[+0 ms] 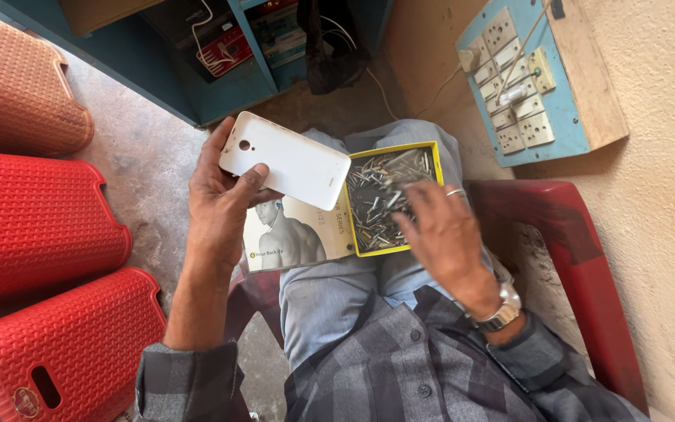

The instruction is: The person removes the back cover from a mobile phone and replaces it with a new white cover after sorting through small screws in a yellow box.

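Phone cover [287, 160] in left hand [224, 199]

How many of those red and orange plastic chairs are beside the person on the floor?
3: an orange chair at the top left, a red chair below it, and another red chair at the bottom left. All are cut off by the picture's edge, so more may be hidden.

A person's lap [330, 293], in pale grey trousers, carries everything here. Flat across the thighs lies a shallow yellow-rimmed cardboard box [388, 199], open, filled with small silver metal screws and bits [380, 195]. Joined to its 9 o'clock edge, the box's printed cardboard lid [294, 234] lies folded open on the same lap. The person sits in a dark red plastic chair [564, 234], its armrest at 3 o'clock of the box.
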